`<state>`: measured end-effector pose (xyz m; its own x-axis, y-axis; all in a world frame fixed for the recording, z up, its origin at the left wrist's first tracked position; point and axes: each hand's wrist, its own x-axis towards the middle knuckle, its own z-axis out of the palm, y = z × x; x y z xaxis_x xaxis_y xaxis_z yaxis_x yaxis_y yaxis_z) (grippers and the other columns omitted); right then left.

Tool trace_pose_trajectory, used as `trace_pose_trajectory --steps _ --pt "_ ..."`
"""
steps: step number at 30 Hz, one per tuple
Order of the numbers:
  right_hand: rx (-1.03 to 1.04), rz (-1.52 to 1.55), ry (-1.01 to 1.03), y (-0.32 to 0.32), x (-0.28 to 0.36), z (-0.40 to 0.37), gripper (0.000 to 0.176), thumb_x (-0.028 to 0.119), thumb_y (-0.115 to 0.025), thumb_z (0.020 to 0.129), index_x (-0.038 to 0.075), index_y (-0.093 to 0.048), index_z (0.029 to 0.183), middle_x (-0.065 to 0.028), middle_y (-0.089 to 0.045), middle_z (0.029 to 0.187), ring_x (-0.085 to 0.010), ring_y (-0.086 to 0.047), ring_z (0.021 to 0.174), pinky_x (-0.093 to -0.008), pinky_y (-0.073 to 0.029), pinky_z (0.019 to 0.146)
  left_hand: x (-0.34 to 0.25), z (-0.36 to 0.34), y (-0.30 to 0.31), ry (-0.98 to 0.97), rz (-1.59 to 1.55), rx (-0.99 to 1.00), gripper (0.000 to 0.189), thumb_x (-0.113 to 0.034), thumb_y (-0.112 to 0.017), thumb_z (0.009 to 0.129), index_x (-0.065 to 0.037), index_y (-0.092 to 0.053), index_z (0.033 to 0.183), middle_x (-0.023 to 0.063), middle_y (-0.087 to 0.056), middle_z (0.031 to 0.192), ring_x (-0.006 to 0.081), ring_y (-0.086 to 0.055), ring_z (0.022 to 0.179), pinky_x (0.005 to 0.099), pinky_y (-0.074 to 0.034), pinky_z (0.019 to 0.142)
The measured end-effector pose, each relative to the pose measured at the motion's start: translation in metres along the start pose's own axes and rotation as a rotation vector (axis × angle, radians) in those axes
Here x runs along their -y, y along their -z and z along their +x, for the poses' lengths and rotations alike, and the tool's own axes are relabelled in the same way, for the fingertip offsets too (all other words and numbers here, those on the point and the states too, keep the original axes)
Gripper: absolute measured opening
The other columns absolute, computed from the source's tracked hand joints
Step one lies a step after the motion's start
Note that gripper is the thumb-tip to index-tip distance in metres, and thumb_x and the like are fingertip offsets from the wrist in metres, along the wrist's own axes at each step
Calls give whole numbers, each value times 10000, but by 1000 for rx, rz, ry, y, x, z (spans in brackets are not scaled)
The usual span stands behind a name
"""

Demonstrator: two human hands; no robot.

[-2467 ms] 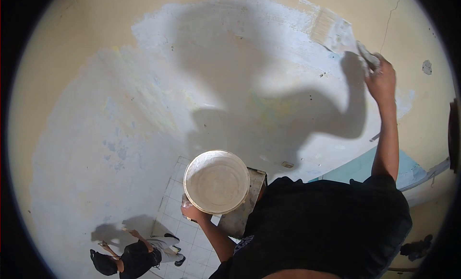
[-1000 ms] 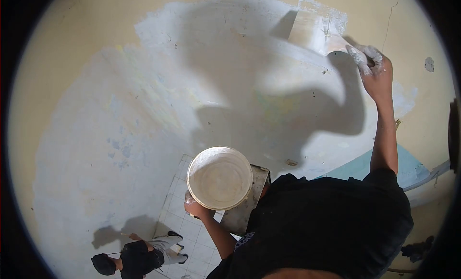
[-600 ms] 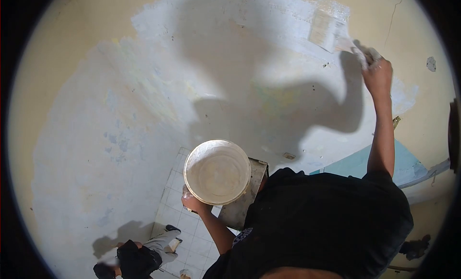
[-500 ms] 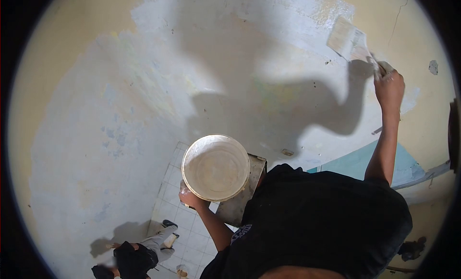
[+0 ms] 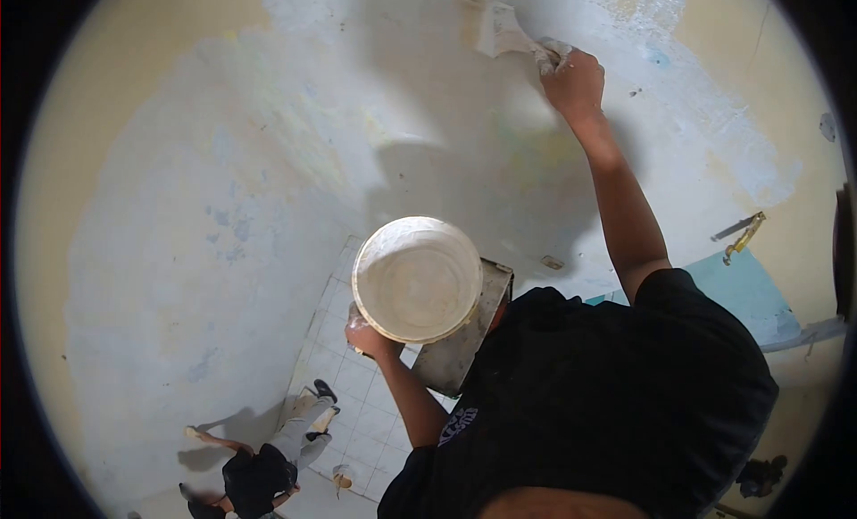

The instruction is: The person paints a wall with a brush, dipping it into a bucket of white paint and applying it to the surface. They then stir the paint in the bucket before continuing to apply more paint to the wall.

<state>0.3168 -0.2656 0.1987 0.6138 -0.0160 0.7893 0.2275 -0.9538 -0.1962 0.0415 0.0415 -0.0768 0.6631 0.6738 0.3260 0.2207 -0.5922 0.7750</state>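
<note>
My right hand (image 5: 573, 80) is closed round the handle of a wide, white-smeared paintbrush (image 5: 500, 30), its bristles against the upper wall and slightly blurred. Around it the wall (image 5: 295, 162) is coated whitish over yellowish paint, with wet-looking strokes at the upper right. With my left hand (image 5: 370, 335) I grip the near left side of a round white bucket (image 5: 370, 251). Inside, the bucket is coated with whitish material; its depth is hard to judge. Some of my left fingers are hidden beneath the bucket.
Below the bucket is a worn, flat-topped surface (image 5: 457, 354). A co-worker (image 5: 259, 476) in a dark shirt stands at lower left, one arm toward the wall. A small container (image 5: 342, 476) rests on the tiled floor (image 5: 361, 412). A brass-coloured fitting (image 5: 744, 238) juts out at right.
My right hand and the paintbrush have swept left and slightly upward across the wall. The brass-coloured fitting has come into sight. The co-worker's arm now stretches farther toward the wall.
</note>
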Motion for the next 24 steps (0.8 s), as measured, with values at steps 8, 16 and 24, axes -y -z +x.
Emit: trace_pose_trajectory --steps 8,16,24 --pt "-99 -116 -6 47 -26 -20 220 354 -578 834 195 -696 930 -133 -649 725 -331 -632 675 -405 -500 617 12 3 -2 7 39 -35 208 -232 -639 739 -41 -661 820 140 -653 655 266 -632 563 364 -470 530" --pt "31 129 -228 95 -2 -27 217 311 -650 809 129 -706 913 -120 -637 663 -263 -613 580 -350 -476 574 19 5 -5 114 94 6 200 -232 -634 753 -47 -663 823 125 -658 666 243 -631 565 351 -474 538" --pt "80 138 -29 -3 4 -12 191 308 -625 774 144 -679 856 -153 -637 757 -355 -619 731 -422 -492 651 16 1 -9 207 -34 -18 197 -220 -659 722 -29 -642 771 124 -644 641 244 -604 531 357 -455 508"
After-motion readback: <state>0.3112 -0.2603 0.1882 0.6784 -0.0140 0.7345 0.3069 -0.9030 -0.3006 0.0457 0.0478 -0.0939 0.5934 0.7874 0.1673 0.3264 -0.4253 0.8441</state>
